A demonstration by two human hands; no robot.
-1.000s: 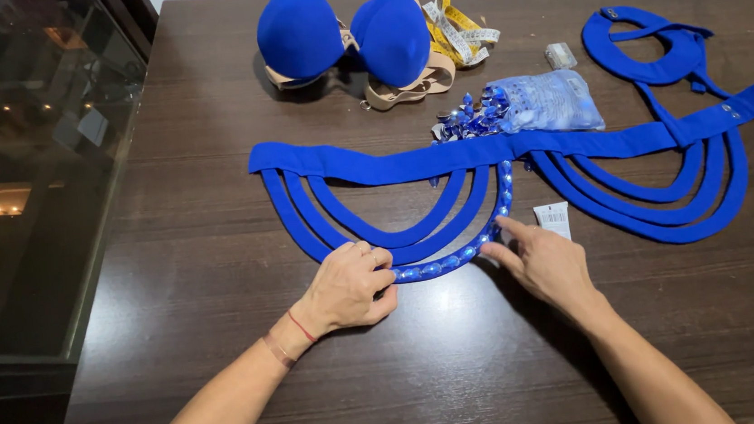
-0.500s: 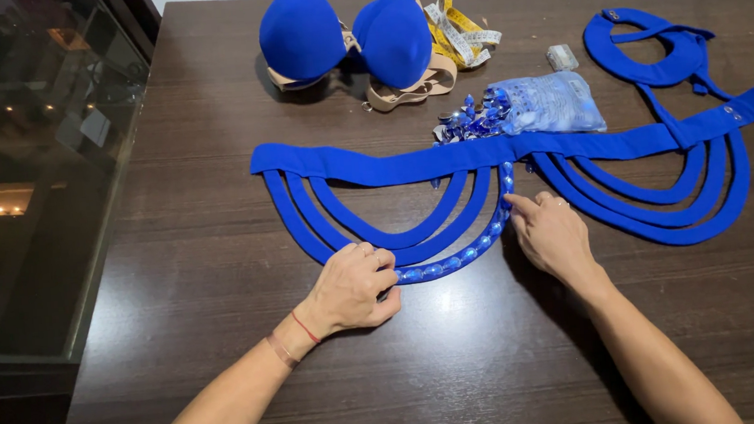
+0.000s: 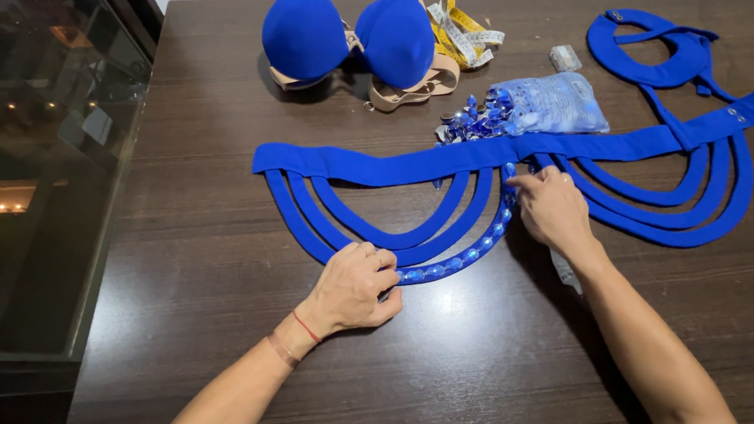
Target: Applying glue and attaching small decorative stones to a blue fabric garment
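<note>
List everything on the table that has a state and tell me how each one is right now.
Blue strap piece: laid flat, loops spread.
Gem-lined loop: partly studded.
Left hand: pressing the loop's bottom.
Right hand: fingertips at the loop's upper end.
Gem bag: open, gems spilling.
Blue padded cups: domes up.
Measuring tape: loosely bunched.

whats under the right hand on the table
The right hand rests on the top of the gem-studded strap of the blue strap piece. A pale slip peeks out beneath the wrist; the rest is covered.
</note>
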